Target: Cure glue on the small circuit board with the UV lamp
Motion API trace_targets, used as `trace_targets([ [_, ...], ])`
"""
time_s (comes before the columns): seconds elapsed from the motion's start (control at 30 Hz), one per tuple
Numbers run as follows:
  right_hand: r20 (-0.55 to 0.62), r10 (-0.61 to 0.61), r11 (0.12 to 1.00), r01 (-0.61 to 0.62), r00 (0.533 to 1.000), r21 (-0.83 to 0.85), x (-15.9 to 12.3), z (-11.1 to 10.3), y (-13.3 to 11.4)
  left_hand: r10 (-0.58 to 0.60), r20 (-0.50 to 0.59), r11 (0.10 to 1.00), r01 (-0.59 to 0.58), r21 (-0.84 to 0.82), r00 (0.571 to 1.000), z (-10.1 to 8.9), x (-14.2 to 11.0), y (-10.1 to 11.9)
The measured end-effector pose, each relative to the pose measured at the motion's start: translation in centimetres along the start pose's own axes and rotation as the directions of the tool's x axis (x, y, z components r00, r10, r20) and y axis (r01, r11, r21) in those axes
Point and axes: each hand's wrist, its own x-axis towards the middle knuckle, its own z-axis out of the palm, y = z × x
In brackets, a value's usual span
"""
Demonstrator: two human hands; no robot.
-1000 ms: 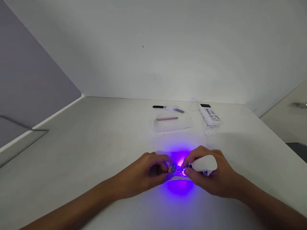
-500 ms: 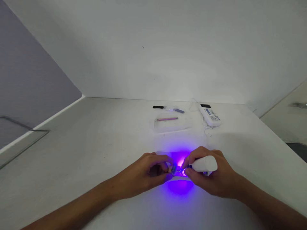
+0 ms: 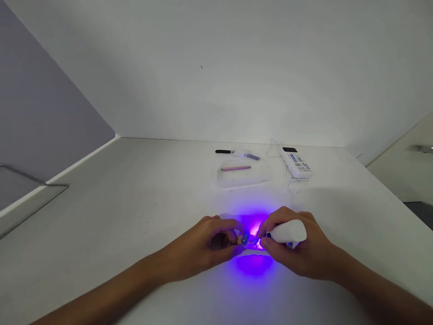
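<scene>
Violet light point(image 3: 255, 265) spreads on the white table point(image 3: 101, 216) between the two hands, which I watch from my distant seat. With the left hand point(image 3: 206, 243), thumb and fingertips are closed around a small shiny object point(image 3: 244, 239); glare hides its exact shape from me. The right hand point(image 3: 304, 253) is clamped on a white handheld lamp point(image 3: 287, 231), whose glowing end points toward this object, at the near middle of the table. Only a narrow gap parts the fingertips of both hands. Outward, I find more room: a broad stretch of surface runs from the left forearm to the left edge, and a smaller one lies between the right hand and the slanting right edge. Behind the hands, a strip of surface separates them from a clear sheet point(image 3: 240, 181) with a pink pen point(image 3: 236, 168). Farther back, near the wall point(image 3: 216, 90), lie a black-ended tool point(image 3: 223, 151) and a white device point(image 3: 296, 163) with thin cable point(image 3: 298, 179).
</scene>
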Motion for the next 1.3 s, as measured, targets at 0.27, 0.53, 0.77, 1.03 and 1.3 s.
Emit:
trace_targets([
  [0.27, -0.007, -0.022, 1.0, 0.022, 1.0, -0.002, -0.08, 0.07, 0.24, 0.007, -0.008, 1.0, -0.007, 0.009, 1.0, 0.0, 0.1, -0.33],
  [0.53, 0.009, 0.007, 1.0, -0.007, 1.0, 0.008, 0.02, 0.0, 0.0, -0.005, -0.001, 1.0, 0.005, 0.011, 1.0, 0.01, -0.07, -0.23],
  [0.77, -0.001, 0.009, 1.0, -0.009, 1.0, 0.008, -0.07, 0.05, 0.06, -0.007, -0.001, 1.0, 0.007, 0.0, 1.0, -0.03, 0.11, -0.05],
  [1.03, 0.006, 0.019, 1.0, -0.019, 1.0, 0.007, -0.03, 0.0, -0.05, -0.013, 0.001, 1.0, 0.013, -0.011, 1.0, -0.02, 0.11, 0.1],
  [1.3, 0.008, 0.034, 0.999, -0.034, 0.999, 0.002, 0.09, -0.05, 0.04, -0.009, 0.008, 1.0, 0.009, -0.008, 1.0, -0.06, 0.12, 0.08],
])
